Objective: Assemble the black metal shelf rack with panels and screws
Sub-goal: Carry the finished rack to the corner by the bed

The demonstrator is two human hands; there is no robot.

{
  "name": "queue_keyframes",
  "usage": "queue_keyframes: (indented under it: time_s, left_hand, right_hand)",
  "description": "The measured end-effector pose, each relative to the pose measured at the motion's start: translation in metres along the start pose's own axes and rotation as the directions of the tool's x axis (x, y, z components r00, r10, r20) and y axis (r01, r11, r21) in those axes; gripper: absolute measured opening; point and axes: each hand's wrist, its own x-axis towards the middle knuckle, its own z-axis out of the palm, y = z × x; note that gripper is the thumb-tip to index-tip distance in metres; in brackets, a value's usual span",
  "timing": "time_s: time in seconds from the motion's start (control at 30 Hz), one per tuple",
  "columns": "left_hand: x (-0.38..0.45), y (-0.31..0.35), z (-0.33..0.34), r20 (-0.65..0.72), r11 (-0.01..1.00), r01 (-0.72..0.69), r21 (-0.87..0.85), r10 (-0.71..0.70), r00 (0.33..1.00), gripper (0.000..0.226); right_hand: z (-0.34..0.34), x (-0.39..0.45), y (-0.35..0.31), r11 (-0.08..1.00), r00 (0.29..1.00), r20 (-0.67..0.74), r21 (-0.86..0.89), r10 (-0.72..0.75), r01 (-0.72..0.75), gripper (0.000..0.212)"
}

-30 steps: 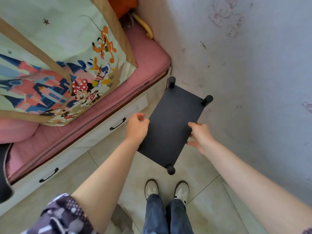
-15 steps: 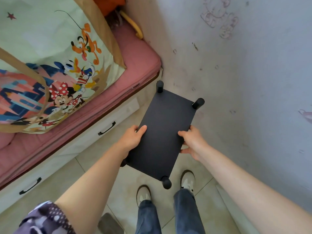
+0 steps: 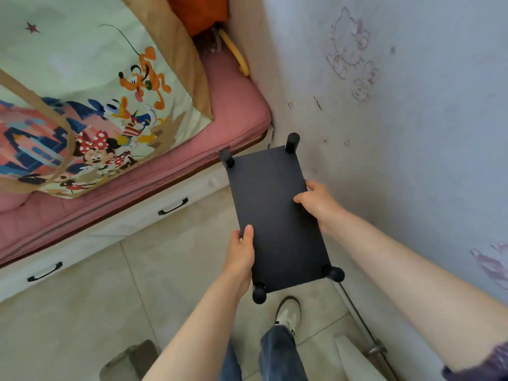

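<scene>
The black shelf panel is held above the floor, in the corner between the bed and the wall. The left hand grips its left long edge, thumb on top. The right hand grips the opposite long edge, fingers curled around it. A round black post stands at each corner. Whether the panel touches the wall cannot be determined.
</scene>
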Motion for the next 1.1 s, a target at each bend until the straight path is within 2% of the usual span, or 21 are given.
queue_keyframes:
  time_s: [0.23,0.4,0.47,0.6,0.73,0.9,1.03,1.1]
  left_hand:
    - [-0.010,-0.005,0.050,-0.030,0.979,0.001,-0.205,-0.007,1.000,0.021]
    - [-0.013,-0.001,0.052,0.031,0.942,0.088,-0.325,-0.082,0.996,0.026]
    - [-0.011,0.004,0.047,0.017,0.968,0.066,-0.241,-0.064,0.998,0.026]
    - [-0.002,0.021,0.038,-0.030,0.996,-0.005,-0.088,0.002,1.000,0.029]
    - [0.013,0.056,0.026,-0.033,0.995,-0.095,-0.001,0.095,0.995,0.046]
    - [0.038,0.105,0.010,-0.056,0.978,-0.187,0.092,0.193,0.980,0.059]
    - [0.051,0.131,-0.002,0.007,0.873,-0.335,0.355,0.356,0.935,0.054]
    - [0.054,0.143,-0.006,0.108,0.756,-0.420,0.502,0.427,0.898,0.056]
  right_hand:
    - [-0.025,0.015,-0.011,0.991,0.996,-0.010,-0.097,-0.093,0.091,0.050]
    - [-0.031,0.015,-0.008,0.986,0.993,-0.046,-0.131,-0.109,0.102,0.042]
    - [-0.033,0.012,-0.007,0.976,0.986,-0.104,-0.185,-0.133,0.112,0.038]
    - [-0.037,-0.004,-0.002,0.963,0.964,-0.179,-0.219,-0.198,0.158,0.050]
    - [-0.032,-0.028,0.009,0.913,0.922,-0.194,-0.309,-0.334,0.265,0.042]
    - [-0.022,-0.050,0.029,0.934,0.907,-0.269,-0.245,-0.322,0.259,0.027]
    - [-0.015,-0.067,0.044,0.950,0.911,-0.307,-0.231,-0.275,0.209,0.020]
    - [-0.008,-0.078,0.052,0.973,0.909,-0.362,-0.179,-0.206,0.149,0.019]
